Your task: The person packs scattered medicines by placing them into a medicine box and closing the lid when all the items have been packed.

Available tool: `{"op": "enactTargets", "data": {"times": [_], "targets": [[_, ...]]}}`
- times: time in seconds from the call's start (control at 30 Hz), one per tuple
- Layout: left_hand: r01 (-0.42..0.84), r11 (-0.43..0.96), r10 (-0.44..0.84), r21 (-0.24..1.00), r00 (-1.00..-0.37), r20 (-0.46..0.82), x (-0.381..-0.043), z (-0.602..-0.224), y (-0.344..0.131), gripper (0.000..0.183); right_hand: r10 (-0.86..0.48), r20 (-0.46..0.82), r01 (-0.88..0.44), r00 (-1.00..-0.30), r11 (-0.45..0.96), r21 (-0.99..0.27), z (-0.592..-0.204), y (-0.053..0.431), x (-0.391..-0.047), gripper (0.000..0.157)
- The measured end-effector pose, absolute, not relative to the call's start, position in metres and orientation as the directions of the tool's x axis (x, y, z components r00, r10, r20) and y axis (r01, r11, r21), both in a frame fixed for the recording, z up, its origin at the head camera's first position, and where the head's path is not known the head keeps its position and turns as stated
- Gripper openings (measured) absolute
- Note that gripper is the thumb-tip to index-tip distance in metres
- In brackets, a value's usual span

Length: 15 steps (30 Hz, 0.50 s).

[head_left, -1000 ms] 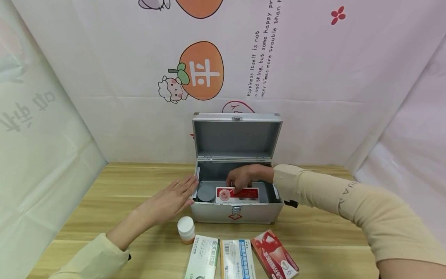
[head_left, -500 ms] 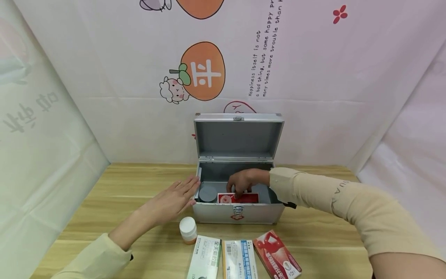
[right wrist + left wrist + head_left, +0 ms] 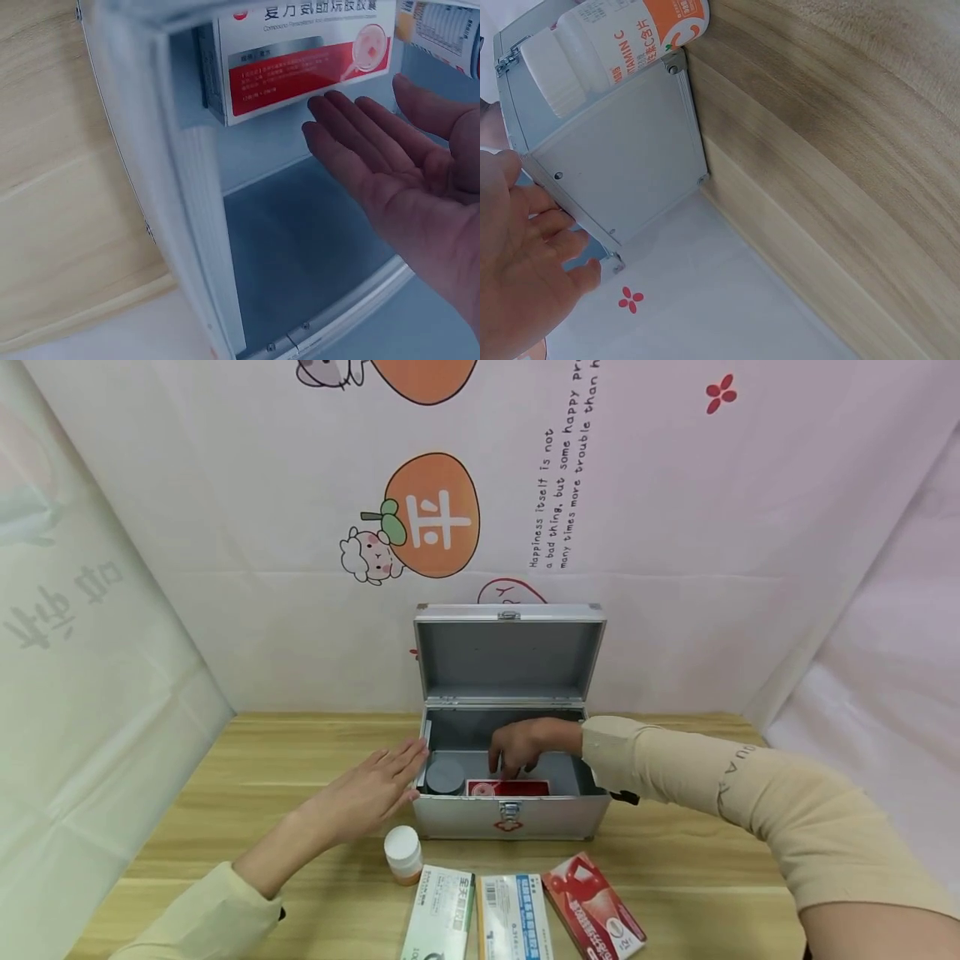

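An aluminium medicine case [image 3: 461,818] stands with its lid raised. My left hand [image 3: 377,785] rests on its left rim with the fingers extended; the left wrist view shows that hand [image 3: 532,247] at the top edge. Inside the case, my right hand [image 3: 517,747] is beside a red-and-white medicine box [image 3: 517,788] that stands against the front wall. In the right wrist view this hand [image 3: 405,157] has its fingers spread and nothing between them, fingertips right at the edge of the box [image 3: 300,67]. A grey-lidded round container [image 3: 446,777] stands in the case's left end.
In front of the case are a white-capped vitamin C bottle [image 3: 403,853], a green-and-white box [image 3: 441,910], a blue-and-white box [image 3: 514,914] and a red box [image 3: 594,906]. A printed cloth [image 3: 660,527] hangs behind the wooden table [image 3: 300,752].
The red-and-white box has gone down into the case by the front wall. My right hand has let go of it. My left hand has stayed on the rim.
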<state>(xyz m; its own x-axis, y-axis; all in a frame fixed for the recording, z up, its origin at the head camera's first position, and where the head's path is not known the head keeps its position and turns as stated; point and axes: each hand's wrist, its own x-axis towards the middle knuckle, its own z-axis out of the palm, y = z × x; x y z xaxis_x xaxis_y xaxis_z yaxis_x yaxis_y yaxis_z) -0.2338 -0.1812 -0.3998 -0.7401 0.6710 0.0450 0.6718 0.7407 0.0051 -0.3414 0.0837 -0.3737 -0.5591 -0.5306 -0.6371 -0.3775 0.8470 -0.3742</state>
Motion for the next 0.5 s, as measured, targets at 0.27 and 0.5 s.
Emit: {"op": "enactTargets", "data": {"times": [0.27, 0.5], "targets": [[0.673, 0.740, 0.671, 0.012, -0.740, 0.046, -0.231, -0.400, -0.181, 0.059, -0.583, -0.567, -0.453, -0.582, 0.812, -0.369, -0.357, 0.095, -0.336, 0.035], [0.670, 0.742, 0.669, 0.007, -0.742, 0.045, -0.231, -0.399, -0.180, 0.058, -0.655, -0.464, -0.471, -0.596, 0.754, -0.458, -0.335, 0.111, -0.325, 0.032]]}}
